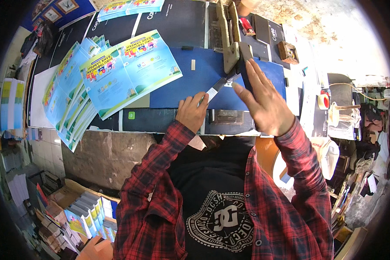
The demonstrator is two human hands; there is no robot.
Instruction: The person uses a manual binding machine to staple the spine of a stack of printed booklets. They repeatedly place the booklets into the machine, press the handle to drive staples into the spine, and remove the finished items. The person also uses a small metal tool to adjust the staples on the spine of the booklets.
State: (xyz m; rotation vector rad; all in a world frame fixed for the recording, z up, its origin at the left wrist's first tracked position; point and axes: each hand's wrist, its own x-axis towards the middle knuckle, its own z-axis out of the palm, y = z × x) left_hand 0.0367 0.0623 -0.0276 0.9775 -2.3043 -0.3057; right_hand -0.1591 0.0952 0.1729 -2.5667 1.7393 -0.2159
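My left hand (191, 112) is closed round a slim tool with a pale body (211, 93) and a dark far end, slanting up and to the right over the blue board (169, 93). Flat and with fingers stretched, my right hand (268, 106) is raised over the board's right part. Beside its fingertips stands a long beige and black device with a rounded metal head (232, 57); its kind is unclear. To the left, a blue, yellow and green printed cover sheet (130, 71) lies across a fanned pile of similar sheets (71, 97).
More printed sheets (130, 8) lie at the table's far edge. At the right are a small wooden box (288, 52), a red and black item (247, 27), a tape roll (323, 101) and a wooden stool (336, 113). Below left stands a carton (71, 193) of booklets.
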